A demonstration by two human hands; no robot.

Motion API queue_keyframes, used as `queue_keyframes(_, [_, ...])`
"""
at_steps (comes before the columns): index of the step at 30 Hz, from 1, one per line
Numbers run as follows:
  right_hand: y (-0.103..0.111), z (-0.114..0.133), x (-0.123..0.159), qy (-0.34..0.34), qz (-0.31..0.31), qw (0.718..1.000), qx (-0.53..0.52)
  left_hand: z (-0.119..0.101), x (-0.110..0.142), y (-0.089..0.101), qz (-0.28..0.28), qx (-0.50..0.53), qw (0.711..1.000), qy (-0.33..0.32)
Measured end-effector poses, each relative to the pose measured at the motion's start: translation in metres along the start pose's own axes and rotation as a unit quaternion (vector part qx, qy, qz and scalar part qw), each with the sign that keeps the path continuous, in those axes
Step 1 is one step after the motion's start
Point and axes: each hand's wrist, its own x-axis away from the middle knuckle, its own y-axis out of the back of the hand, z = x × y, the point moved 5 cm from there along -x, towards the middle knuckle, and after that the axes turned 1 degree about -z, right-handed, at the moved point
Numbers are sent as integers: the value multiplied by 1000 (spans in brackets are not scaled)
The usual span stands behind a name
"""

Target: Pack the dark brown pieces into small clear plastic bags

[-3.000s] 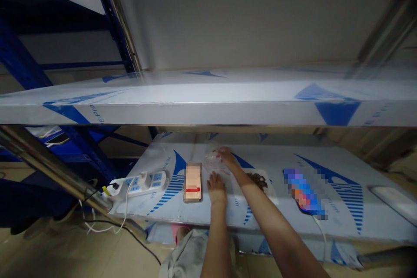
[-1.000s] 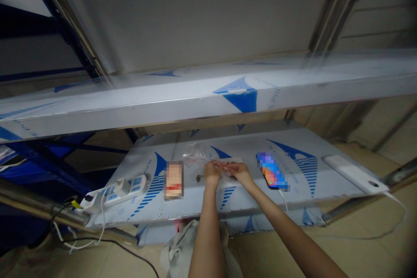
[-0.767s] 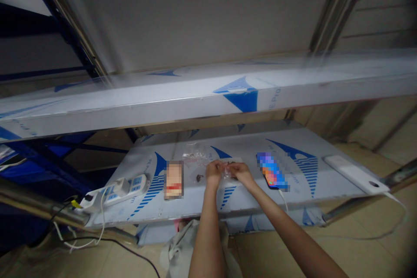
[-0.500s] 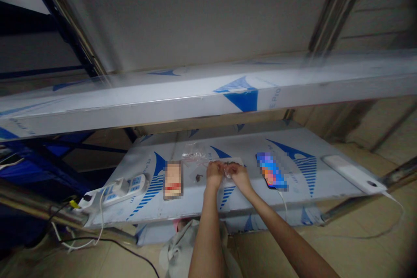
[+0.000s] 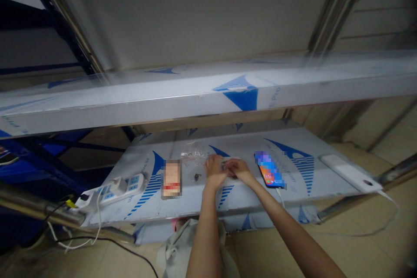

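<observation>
My left hand [image 5: 215, 171] is over the lower metal shelf [image 5: 243, 208], fingers stretched forward and thumb apart; I see nothing held in it. Close beside it my right hand [image 5: 240, 170] has its fingers drawn together around something small that I cannot make out. To the left of my left hand lies a small dark piece [image 5: 196, 177], too small to name. Just beyond that, a clear plastic bag [image 5: 193, 153] holds thin reddish bits near the fingertips of my left hand.
A pixelated beige rectangular item [image 5: 171, 179] lies on the left. A lit phone [image 5: 269, 171] with a white cable is right of my hands. A white power strip [image 5: 135, 183] and a long white device [image 5: 350, 173] sit at the ends. An upper shelf [image 5: 182, 110] runs in front.
My left hand has moved its fingers away from my right hand's, stretching them forward and left. The right hand stays nearly in place, still drawn together. The view has shifted slightly.
</observation>
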Motion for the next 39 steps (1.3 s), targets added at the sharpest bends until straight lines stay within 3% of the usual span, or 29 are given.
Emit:
queue_keyframes(3, [5, -11, -7, -57, -23, 995, -85, 18, 1, -11, -19, 158, 981, 108])
queue_keyframes(6, [7, -19, -9, -96, -34, 979, -179, 35, 2, -37, 79, 307, 925, 210])
queue_keyframes(9, [9, -24, -8, -102, -42, 967, -232, 40, -1, -51, 123, 370, 896, 214])
queue_keyframes(12, [14, -29, -6, -107, -39, 963, -244, 44, -11, -49, 80, 355, 913, 183])
queue_keyframes(17, [25, -44, -11, -102, -32, 979, -173, 47, -26, -47, 92, 289, 945, 124])
queue_keyframes(22, [29, -60, -23, -56, -76, 991, -92, 52, -36, -53, 78, 259, 957, 104])
queue_keyframes(27, [23, -72, -25, -38, -108, 987, -111, 44, -45, -47, 26, 261, 963, 56])
queue_keyframes(32, [20, -79, -21, -28, -142, 985, -97, 43, -44, -44, 54, 268, 961, 35])
queue_keyframes(39, [17, -79, -18, -25, -141, 988, -52, 59, -31, -53, 73, 102, 990, 61])
